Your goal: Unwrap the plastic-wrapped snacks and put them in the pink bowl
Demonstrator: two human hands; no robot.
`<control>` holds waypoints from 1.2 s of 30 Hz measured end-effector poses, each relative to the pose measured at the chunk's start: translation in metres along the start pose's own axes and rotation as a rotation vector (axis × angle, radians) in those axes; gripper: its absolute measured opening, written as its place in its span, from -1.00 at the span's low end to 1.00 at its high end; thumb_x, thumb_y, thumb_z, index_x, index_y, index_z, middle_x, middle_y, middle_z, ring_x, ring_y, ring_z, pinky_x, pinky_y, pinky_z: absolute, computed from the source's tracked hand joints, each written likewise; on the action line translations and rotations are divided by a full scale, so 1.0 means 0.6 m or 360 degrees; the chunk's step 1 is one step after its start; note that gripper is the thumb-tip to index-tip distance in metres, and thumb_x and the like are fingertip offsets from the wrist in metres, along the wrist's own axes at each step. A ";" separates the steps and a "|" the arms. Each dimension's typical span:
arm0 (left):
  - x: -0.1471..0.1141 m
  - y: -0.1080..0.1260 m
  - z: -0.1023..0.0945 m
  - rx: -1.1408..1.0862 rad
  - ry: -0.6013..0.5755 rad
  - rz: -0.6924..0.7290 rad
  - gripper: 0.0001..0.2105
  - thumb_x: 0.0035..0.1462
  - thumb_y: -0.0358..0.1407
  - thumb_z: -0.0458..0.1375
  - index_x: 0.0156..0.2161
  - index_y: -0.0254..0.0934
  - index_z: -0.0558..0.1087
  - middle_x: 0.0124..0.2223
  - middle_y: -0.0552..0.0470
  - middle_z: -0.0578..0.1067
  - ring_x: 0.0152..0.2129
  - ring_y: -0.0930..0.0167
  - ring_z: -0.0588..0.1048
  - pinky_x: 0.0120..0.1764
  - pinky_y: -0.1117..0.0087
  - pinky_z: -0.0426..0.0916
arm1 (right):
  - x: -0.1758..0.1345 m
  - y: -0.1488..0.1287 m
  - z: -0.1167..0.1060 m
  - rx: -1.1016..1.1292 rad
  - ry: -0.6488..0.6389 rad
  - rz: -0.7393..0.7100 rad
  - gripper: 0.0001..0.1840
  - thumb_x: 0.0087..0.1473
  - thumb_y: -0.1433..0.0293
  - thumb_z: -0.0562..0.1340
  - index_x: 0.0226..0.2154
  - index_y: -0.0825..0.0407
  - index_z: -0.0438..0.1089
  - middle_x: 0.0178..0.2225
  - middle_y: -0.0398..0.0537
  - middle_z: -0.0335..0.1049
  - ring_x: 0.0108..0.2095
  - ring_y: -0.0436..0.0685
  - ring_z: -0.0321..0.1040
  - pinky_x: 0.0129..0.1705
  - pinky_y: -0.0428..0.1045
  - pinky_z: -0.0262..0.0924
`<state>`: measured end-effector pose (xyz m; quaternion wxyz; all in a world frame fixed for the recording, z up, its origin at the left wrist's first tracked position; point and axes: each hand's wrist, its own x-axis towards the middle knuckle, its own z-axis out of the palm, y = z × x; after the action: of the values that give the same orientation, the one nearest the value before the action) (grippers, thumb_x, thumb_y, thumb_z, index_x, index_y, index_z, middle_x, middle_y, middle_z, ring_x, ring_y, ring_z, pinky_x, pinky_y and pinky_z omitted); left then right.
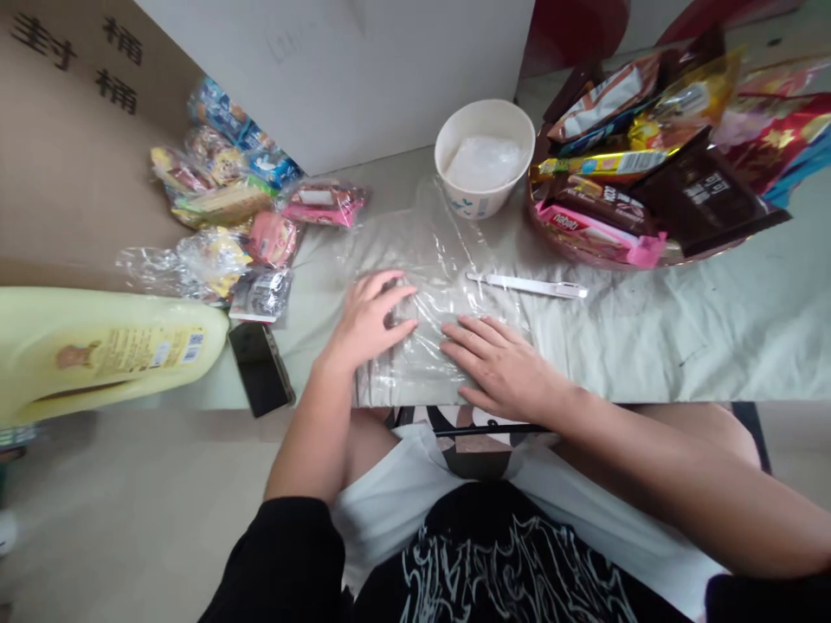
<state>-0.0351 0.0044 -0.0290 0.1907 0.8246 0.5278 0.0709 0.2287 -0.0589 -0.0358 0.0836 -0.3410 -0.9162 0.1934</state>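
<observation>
A clear plastic bag (425, 333) lies spread on the cloth-covered table in front of me. My left hand (373, 318) rests on its left side, fingers apart and slightly bent. On the bag's right part my right hand (497, 363) lies flat, its fingers stretched out to the left. Just beyond the right hand is a slim white tool, perhaps a utility knife (529, 285). Farther back stands a white paper bowl (484, 190) with crumpled clear plastic inside.
Wrapped snacks fill a basket (584, 251) at the right. Several more snack packets (224, 195) lie at the left against a cardboard box (78, 190). Below them are a dark phone (260, 368) by the table edge and a large yellow bottle (110, 350). A white panel (363, 69) stands behind.
</observation>
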 end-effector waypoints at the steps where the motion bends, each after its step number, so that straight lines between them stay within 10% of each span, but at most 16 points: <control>1: 0.001 -0.011 -0.004 -0.0005 -0.0003 -0.0053 -0.60 0.18 -0.21 0.30 0.14 -0.12 0.52 0.29 -0.13 0.41 0.27 0.06 0.34 0.31 -0.11 0.24 | 0.000 0.000 0.000 0.0000 -0.0031 -0.0019 -0.32 0.22 0.19 0.29 0.30 0.12 0.31 0.41 0.16 0.20 0.43 0.40 0.09 0.43 0.29 0.07; 7: 0.006 -0.036 -0.018 -0.0025 -0.0107 -0.0151 -0.54 0.15 -0.24 0.35 0.17 -0.11 0.52 0.33 -0.11 0.39 0.31 0.07 0.31 0.34 -0.15 0.18 | -0.021 0.039 -0.023 0.0104 -0.0050 -0.0042 -0.32 0.08 0.31 0.39 0.25 0.06 0.37 0.38 0.13 0.26 0.41 0.41 0.12 0.40 0.31 0.11; 13: 0.008 -0.033 -0.010 -0.0081 -0.0004 -0.0148 -0.61 0.13 -0.23 0.36 0.08 -0.07 0.56 0.29 -0.05 0.45 0.28 0.11 0.35 0.33 -0.14 0.20 | -0.040 0.088 -0.054 0.0016 0.0146 0.0076 -0.82 0.14 0.49 0.26 -0.21 0.05 0.56 0.20 0.16 0.46 0.32 0.48 0.26 0.29 0.39 0.22; 21: 0.012 -0.059 -0.001 -0.0698 0.1278 0.0131 -0.88 0.26 -0.22 0.19 -0.27 -0.18 0.53 -0.24 0.06 0.60 -0.17 0.35 0.60 0.03 0.10 0.49 | -0.012 0.077 -0.069 0.0483 0.0519 0.0011 -0.82 0.22 0.45 0.15 -0.25 -0.02 0.49 -0.18 -0.02 0.64 -0.06 0.23 0.57 0.09 0.20 0.40; 26: -0.011 -0.052 -0.004 -0.1209 0.1558 0.0005 -0.82 0.15 -0.11 0.25 -0.32 -0.17 0.46 -0.42 0.10 0.49 -0.43 0.40 0.53 -0.27 0.27 0.49 | -0.008 0.075 -0.070 0.0702 0.0811 0.0523 -0.89 0.14 0.46 0.20 -0.37 -0.07 0.38 -0.45 -0.18 0.52 -0.44 0.07 0.47 -0.32 0.00 0.35; 29: -0.043 -0.025 -0.006 -0.1069 0.1332 0.0233 -0.77 0.25 -0.02 0.15 -0.21 -0.11 0.48 -0.35 0.05 0.53 -0.32 0.32 0.57 -0.16 0.16 0.52 | 0.000 0.076 -0.052 0.0911 0.0967 0.0676 -0.92 0.11 0.45 0.21 -0.38 -0.07 0.35 -0.50 -0.21 0.47 -0.48 0.05 0.42 -0.38 -0.01 0.30; 33: -0.084 0.036 0.001 -0.0354 0.0426 0.0535 -0.15 -0.03 0.21 0.33 0.28 -0.14 0.27 0.18 -0.21 0.50 0.19 -0.01 0.45 0.24 -0.17 0.35 | 0.006 0.074 -0.028 0.1077 0.1036 0.0789 -0.94 0.13 0.42 0.22 -0.36 -0.06 0.36 -0.50 -0.22 0.47 -0.48 0.05 0.42 -0.39 0.00 0.26; 36: -0.094 0.071 0.011 -0.0025 0.0201 0.0432 -0.27 0.10 -0.18 0.36 0.32 -0.31 0.25 0.31 -0.37 0.39 0.28 -0.04 0.37 0.27 -0.15 0.35 | 0.001 0.069 -0.025 0.1104 0.1044 0.0879 -0.96 0.15 0.38 0.24 -0.36 -0.06 0.36 -0.49 -0.21 0.47 -0.45 0.07 0.43 -0.36 0.02 0.28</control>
<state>-0.0212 -0.0635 -0.0138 0.1523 0.8808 0.4217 0.1521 0.2569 -0.0255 -0.0392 0.4183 -0.5635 -0.6010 0.3825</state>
